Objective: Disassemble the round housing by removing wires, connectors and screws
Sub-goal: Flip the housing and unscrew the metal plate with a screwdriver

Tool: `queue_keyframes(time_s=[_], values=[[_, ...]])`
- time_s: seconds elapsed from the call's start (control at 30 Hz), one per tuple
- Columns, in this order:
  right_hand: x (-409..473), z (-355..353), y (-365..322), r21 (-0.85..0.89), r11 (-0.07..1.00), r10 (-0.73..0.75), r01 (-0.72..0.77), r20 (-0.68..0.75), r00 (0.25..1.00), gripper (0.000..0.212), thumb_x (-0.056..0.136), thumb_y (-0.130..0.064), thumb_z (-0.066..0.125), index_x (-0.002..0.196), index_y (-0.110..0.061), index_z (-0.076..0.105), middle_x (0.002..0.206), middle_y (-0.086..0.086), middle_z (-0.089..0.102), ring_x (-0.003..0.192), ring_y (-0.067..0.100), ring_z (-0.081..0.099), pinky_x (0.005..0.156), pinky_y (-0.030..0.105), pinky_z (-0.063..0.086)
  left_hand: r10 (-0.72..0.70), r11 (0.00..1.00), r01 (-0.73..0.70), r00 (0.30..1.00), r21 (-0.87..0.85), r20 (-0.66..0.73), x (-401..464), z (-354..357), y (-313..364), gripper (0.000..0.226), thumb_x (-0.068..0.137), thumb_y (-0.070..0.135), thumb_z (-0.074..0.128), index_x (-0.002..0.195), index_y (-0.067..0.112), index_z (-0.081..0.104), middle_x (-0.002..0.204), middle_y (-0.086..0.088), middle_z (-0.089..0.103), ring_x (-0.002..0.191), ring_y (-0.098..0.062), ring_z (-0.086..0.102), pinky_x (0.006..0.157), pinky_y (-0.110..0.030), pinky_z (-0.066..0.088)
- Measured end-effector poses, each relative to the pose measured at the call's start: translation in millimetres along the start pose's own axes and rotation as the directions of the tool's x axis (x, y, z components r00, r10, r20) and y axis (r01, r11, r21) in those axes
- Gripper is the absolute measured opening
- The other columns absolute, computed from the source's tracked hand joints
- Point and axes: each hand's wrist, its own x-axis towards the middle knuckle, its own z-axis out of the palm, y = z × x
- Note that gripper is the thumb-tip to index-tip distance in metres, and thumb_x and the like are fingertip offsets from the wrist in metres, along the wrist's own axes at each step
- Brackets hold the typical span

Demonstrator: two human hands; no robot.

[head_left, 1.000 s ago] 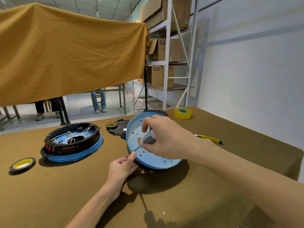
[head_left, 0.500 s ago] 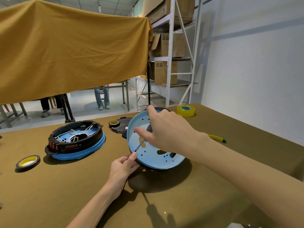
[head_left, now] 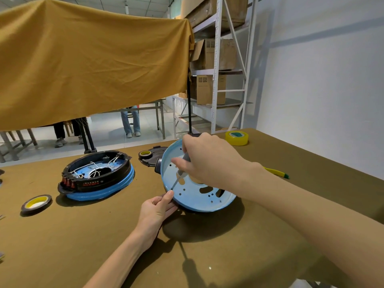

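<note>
A light-blue round housing [head_left: 195,196] with several holes stands tilted on the table, its inside facing me. My left hand [head_left: 158,206] grips its lower left rim, thumb on the edge. My right hand [head_left: 207,161] holds a grey-handled screwdriver [head_left: 180,175], whose thin tip points down-left into the housing near the rim. A second round housing [head_left: 97,175], black on a blue base, lies flat to the left with white wires and red connectors inside.
A black cover plate [head_left: 151,156] with a small tape roll [head_left: 145,153] lies behind the tilted housing. A yellow tape roll [head_left: 236,138] sits at the back right, another tape roll [head_left: 36,202] at the left, a yellow-green pen [head_left: 276,173] on the right.
My right hand has shifted its hold on the screwdriver, fingers now spread lower along the shaft. The left hand has stayed on the rim.
</note>
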Motion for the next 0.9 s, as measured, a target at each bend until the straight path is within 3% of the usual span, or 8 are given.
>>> queue_keyframes(time_s=[0.07,0.13,0.27,0.33,0.47,0.57,0.73,0.9], values=[[0,-5,4,0.192,0.981,-0.054,0.039,0.076,0.996,0.019,0.093,-0.037,0.068,0.103,-0.024,0.06,0.092,-0.005,0.064,0.083,0.015,0.062,0.063,0.029,0.055,0.001,1.0,-0.001,1.0,-0.01,0.006,1,0,-1,0.056,0.063,0.051,0.081,0.105,0.016,0.067,0.103,-0.003,0.08,0.098,-0.017,0.078,0.089,-0.034,0.061],[-2,-9,6,0.297,0.954,-0.086,0.03,0.175,0.981,0.029,0.085,-0.025,0.077,0.106,-0.03,0.057,0.101,-0.01,0.055,0.089,0.014,0.058,0.066,0.027,0.053,0.004,1.0,-0.003,1.0,-0.019,0.005,2,-1,-1,0.054,0.066,0.049,0.081,0.105,0.015,0.067,0.104,-0.004,0.08,0.098,-0.017,0.078,0.088,-0.033,0.061],[-3,0,-3,-0.08,0.997,-0.021,0.024,0.033,0.999,0.045,0.093,-0.066,0.052,0.107,-0.023,0.052,0.081,-0.006,0.056,0.07,0.014,0.057,0.056,0.03,0.048,0.0,1.0,0.0,1.0,-0.022,0.01,4,0,-1,0.062,0.067,0.05,0.08,0.115,0.013,0.064,0.113,-0.007,0.076,0.106,-0.021,0.075,0.097,-0.038,0.059],[-2,2,-4,-0.115,0.993,0.02,-0.022,-0.019,1.0,0.054,0.095,-0.072,0.039,0.099,-0.02,0.053,0.071,-0.004,0.056,0.064,0.014,0.057,0.055,0.03,0.051,-0.005,1.0,0.005,1.0,-0.029,0.006,5,-1,-2,0.065,0.066,0.051,0.081,0.116,0.013,0.063,0.113,-0.007,0.075,0.106,-0.022,0.075,0.097,-0.039,0.059],[-2,-3,-1,0.139,0.989,-0.067,0.06,0.046,0.997,0.025,0.093,-0.038,0.067,0.107,-0.021,0.055,0.092,-0.002,0.064,0.082,0.018,0.06,0.065,0.033,0.055,0.005,1.0,-0.004,0.999,-0.026,0.034,5,-2,-2,0.064,0.06,0.055,0.083,0.109,0.018,0.064,0.098,0.003,0.081,0.097,-0.014,0.077,0.081,-0.028,0.062],[-2,-6,-1,0.265,0.961,-0.105,0.081,0.079,0.991,0.032,0.088,-0.024,0.073,0.115,-0.023,0.054,0.102,-0.003,0.056,0.088,0.016,0.055,0.063,0.025,0.048,0.006,0.999,-0.004,0.999,-0.037,0.046,5,-2,-2,0.059,0.062,0.053,0.082,0.107,0.02,0.064,0.094,0.007,0.081,0.095,-0.012,0.078,0.074,-0.024,0.062],[7,0,-9,-0.069,0.995,-0.084,0.079,-0.07,0.994,0.045,0.098,-0.065,0.045,0.106,-0.02,0.047,0.073,-0.004,0.056,0.063,0.014,0.057,0.055,0.032,0.054,0.006,1.0,-0.005,1.0,-0.029,0.021,5,-2,-2,0.065,0.059,0.055,0.082,0.108,0.019,0.062,0.108,-0.003,0.076,0.098,-0.017,0.077,0.081,-0.028,0.063],[18,-8,-1,0.275,0.956,-0.133,0.099,0.106,0.985,0.035,0.092,-0.025,0.071,0.119,-0.021,0.049,0.096,-0.001,0.065,0.084,0.017,0.062,0.072,0.042,0.06,-0.03,0.998,0.033,0.998,-0.046,0.05,9,-4,-1,0.056,0.063,0.05,0.081,0.102,0.013,0.066,0.094,-0.001,0.082,0.091,-0.016,0.079,0.074,-0.026,0.063]])
